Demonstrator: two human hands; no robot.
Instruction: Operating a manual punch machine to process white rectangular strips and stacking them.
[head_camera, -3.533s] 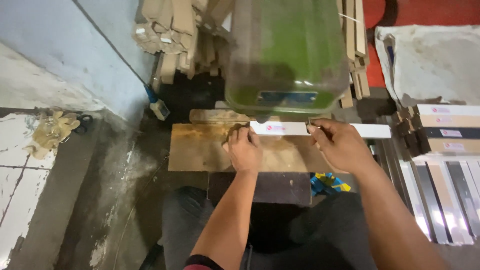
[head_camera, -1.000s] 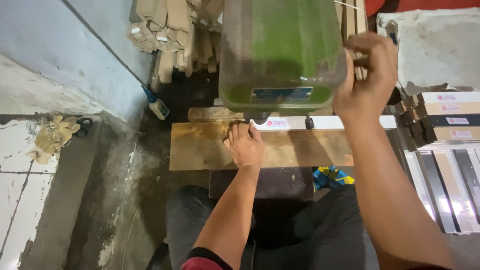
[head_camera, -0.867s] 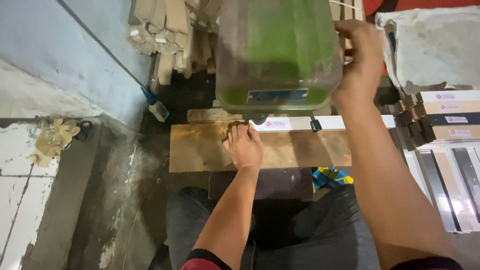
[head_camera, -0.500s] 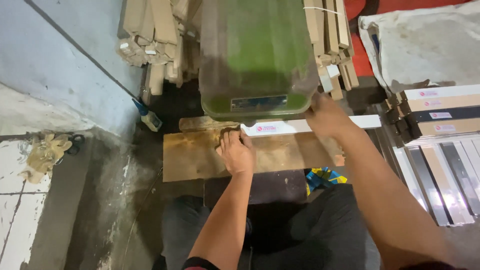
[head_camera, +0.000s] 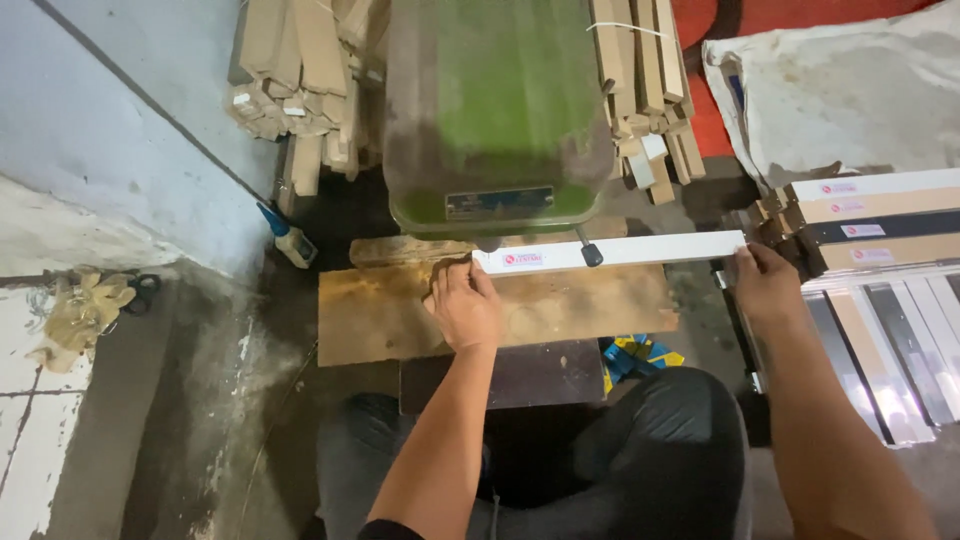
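We observe that the right hand (head_camera: 768, 283) has left the green machine (head_camera: 497, 110) and now grips the far right end of the white strip (head_camera: 640, 250), fingers apparently closed on it. The left hand (head_camera: 464, 305) stays on the wooden board (head_camera: 590, 305), fingers together, fingertips at the strip's left end.

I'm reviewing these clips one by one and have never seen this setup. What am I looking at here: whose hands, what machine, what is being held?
The picture comes from a camera on the person's head, looking down at their own arms and lap. A green bench machine stands over a worn wooden board. A long white strip lies across the board under the machine. The left hand rests on the board at the strip's left end; the right hand grips its right end. More strips are stacked at right, and wooden offcuts are piled behind.
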